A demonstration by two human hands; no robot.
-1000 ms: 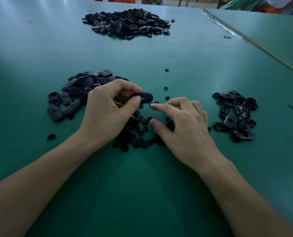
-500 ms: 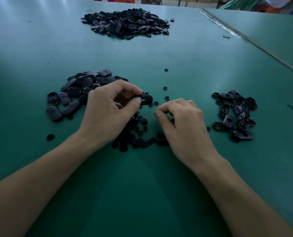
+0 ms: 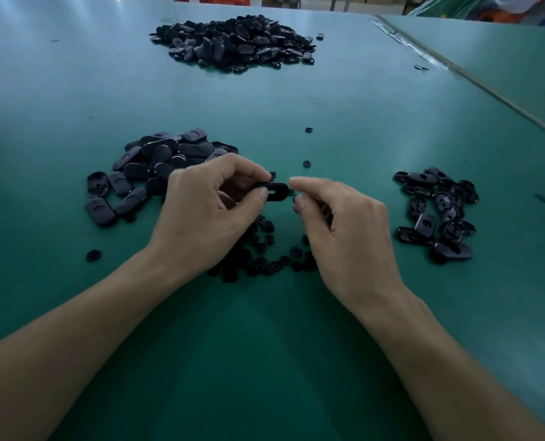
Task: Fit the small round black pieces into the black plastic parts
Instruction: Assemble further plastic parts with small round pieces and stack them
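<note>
Two bare hands are working close together over a green table [image 3: 360, 122]. The left hand [image 3: 207, 214] is gripping one oblong black part [image 3: 276, 190] between thumb and forefinger, holding it with its slotted face turned up and its free end pointing toward the right hand [image 3: 344, 230]. The right hand is curling its fingers, with forefinger and thumb tips drawn near each other right beside that free end. A small dark spot is showing between the tips, but I cannot tell whether the hand is pinching a round piece or whether that piece is lying on the table behind.

Under and between both hands a scatter of small round pieces [image 3: 265, 262] is lying on the table, partly hidden by the hands. A heap of black parts [image 3: 163, 157] is sitting just behind the left hand, most of them smooth side up. Another cluster of parts [image 3: 436, 205] is lying to the right, well apart from the right hand, several showing their hollow side. A bigger pile [image 3: 233, 43] is resting far back on the table. A few stray round pieces are lying alone: one [image 3: 307, 163] just beyond the fingertips, one farther back [image 3: 308, 129], and one [image 3: 93, 255] left of the left wrist
</note>
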